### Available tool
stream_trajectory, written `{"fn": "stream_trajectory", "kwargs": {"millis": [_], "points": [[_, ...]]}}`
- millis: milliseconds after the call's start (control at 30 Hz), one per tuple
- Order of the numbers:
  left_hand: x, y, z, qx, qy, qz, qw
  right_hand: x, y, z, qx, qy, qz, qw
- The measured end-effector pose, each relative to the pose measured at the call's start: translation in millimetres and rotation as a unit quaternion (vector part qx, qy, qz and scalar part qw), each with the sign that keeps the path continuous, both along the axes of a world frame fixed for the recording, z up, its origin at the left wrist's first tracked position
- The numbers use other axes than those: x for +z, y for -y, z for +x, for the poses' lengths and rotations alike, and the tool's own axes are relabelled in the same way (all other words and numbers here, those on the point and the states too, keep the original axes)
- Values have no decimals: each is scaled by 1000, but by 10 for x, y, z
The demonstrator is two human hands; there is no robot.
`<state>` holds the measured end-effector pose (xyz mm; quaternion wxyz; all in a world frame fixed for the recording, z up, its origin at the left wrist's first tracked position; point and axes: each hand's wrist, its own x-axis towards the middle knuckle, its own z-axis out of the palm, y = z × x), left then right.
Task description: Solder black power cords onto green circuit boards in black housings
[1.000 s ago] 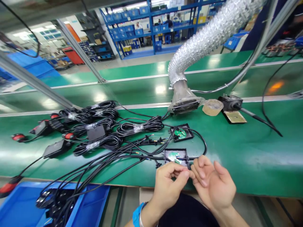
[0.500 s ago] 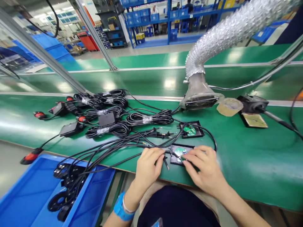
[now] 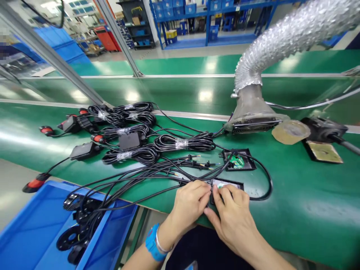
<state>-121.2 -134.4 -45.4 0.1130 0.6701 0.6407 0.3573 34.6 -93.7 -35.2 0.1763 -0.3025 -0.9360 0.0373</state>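
Note:
In front of me at the bench edge lies a small open black plastic housing [image 3: 241,186] with a circuit board, mostly covered by my fingers. My left hand [image 3: 191,202] is closed, fingers pinched on a black cable at the housing's left end. My right hand [image 3: 234,213] grips the housing, its index finger over the left end and its thumb lower at the near side. The cable's inner wires are hidden. Just behind sits a second open housing [image 3: 249,162] with a green board [image 3: 237,162] and a black cable attached.
Coiled black cables [image 3: 184,142] with closed black boxes [image 3: 129,140] lie to the left. Loose cable ends [image 3: 194,163] fan across the green bench [image 3: 303,195]. A blue bin [image 3: 95,240] stands front left. A fume duct hood [image 3: 254,108] and soldering sponge [image 3: 324,151] are at right.
My right hand has moved left across the housing, toward its left end, and my hands are now close together. The view has shifted, so bench items appear further right.

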Motion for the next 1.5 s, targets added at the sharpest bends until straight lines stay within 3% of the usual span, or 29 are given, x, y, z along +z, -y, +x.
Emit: {"fn": "stream_trajectory", "kwargs": {"millis": [100, 267, 333, 400, 500, 600, 700, 767, 867, 933, 1033, 1100, 1200, 1267, 1367, 1500], "points": [[-11, 9, 2, -3, 21, 10, 1000, 44, -81, 75, 28, 0, -26, 999], [31, 136, -22, 20, 32, 46, 998, 330, -451, 343, 116, -5, -131, 985], [73, 148, -71, 68, 14, 71, 995, 376, -729, 445, 78, -60, -97, 990], [136, 95, -139, 103, -45, 71, 991, 335, -1046, 509, -15, -79, -44, 996], [276, -86, -263, 77, -116, 40, 990, 190, -1443, 523, -82, -45, -50, 994], [475, -278, -428, 73, -64, 46, 994, 112, -1610, 492, -79, -47, -78, 993], [700, -376, -624, 93, -1, 80, 992, 189, -1573, 485, -104, -81, -93, 987], [834, -368, -742, 49, 27, 59, 997, 301, -1489, 503, -116, -107, -103, 982], [959, -300, -854, -120, 47, -105, 986, 461, -1352, 556, -105, -137, -124, 977], [959, -287, -893, -158, 30, -186, 969, 515, -1290, 594, -104, -155, -145, 972], [827, -400, -980, -6, -74, -121, 990, 526, -1272, 617, -109, -162, -195, 961], [698, -545, -1088, 72, -194, -72, 976, 527, -1288, 604, -105, -161, -215, 957], [570, -761, -1273, 53, -293, -88, 951, 552, -1305, 575, -102, -166, -201, 960], [596, -854, -1374, 31, -298, -92, 950, 566, -1302, 575, -107, -162, -186, 963], [847, -892, -1478, 33, -314, -67, 946, 554, -1286, 610, -115, -157, -175, 965], [1427, -754, -1551, 95, -383, 79, 916, 513, -1244, 658, -96, -143, -166, 971]]}}
